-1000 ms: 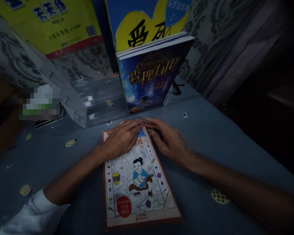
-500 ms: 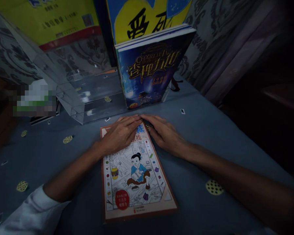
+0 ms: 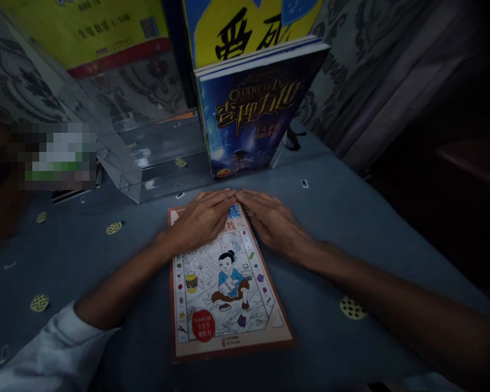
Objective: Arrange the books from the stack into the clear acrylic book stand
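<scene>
A book with an orange border (image 3: 232,294) and a drawing of a seated figure lies flat on the cloth-covered table. My left hand (image 3: 202,218) rests over its upper left part, fingers stretched out and lying flat, covering some of the title. Beside the book's top right edge is my right hand (image 3: 275,223), also with fingers extended and nothing seen in it. The fingertips of both hands meet near the top of the book.
Behind the hands, a dark blue book (image 3: 249,117) stands upright with others in a clear acrylic rack (image 3: 128,182). A yellow-green book (image 3: 118,32) stands at the back left. The blue-grey tablecloth (image 3: 139,272) has pineapple prints; patterned curtains hang behind.
The view has shifted slightly. My right hand's fingers now sit a little closer together and turned more onto their side. My left hand stays on the book.
</scene>
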Tool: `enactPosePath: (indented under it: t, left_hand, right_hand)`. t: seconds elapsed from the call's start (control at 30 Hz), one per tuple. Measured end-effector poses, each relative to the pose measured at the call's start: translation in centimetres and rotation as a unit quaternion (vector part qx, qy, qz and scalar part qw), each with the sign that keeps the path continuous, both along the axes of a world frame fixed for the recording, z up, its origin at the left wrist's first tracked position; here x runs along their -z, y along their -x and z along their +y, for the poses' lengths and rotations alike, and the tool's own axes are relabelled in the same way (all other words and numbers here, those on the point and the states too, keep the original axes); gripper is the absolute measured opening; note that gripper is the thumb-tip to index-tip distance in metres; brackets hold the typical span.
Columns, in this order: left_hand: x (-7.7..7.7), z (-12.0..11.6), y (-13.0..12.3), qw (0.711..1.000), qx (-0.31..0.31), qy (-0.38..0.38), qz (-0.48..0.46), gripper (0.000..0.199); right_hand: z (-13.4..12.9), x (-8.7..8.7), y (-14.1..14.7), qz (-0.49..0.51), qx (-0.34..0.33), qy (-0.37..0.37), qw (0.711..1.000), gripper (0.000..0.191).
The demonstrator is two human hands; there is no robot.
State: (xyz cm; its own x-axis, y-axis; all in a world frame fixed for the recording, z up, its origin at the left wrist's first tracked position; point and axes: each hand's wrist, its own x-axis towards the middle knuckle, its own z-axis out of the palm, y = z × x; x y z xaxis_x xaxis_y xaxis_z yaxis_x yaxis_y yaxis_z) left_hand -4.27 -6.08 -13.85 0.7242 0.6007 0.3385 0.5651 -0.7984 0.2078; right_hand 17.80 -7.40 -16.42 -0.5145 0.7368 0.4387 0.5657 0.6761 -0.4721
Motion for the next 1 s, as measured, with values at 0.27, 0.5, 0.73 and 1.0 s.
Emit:
enactPosePath:
  t: [0.27, 0.5, 0.73, 1.0]
  left_hand:
    - [-0.6, -0.5, -0.3, 0.998, -0.034, -0.033, 0.029, 0.032]
    - [-1.7, -3.2, 1.4, 0.976, -0.171, -0.061, 0.117, 0.036]
    - [-2.5, -5.8, 4.6, 0.935, -0.309, -0.031, 0.170, 0.035]
    - [-1.8, -5.7, 2.8, 0.944, -0.272, -0.030, 0.184, 0.038]
  right_hand:
    - [-0.3, 0.1, 0.2, -0.057, 0.019, -0.012, 0.998, 0.046]
    - [-0.6, -0.4, 0.4, -0.100, 0.023, -0.001, 0.995, 0.052]
    - [-0.8, -0.3, 0.6, -0.104, 0.022, 0.003, 0.994, 0.057]
    - [-0.9, -0.6, 0.9, -0.111, 0.021, -0.006, 0.994, 0.054]
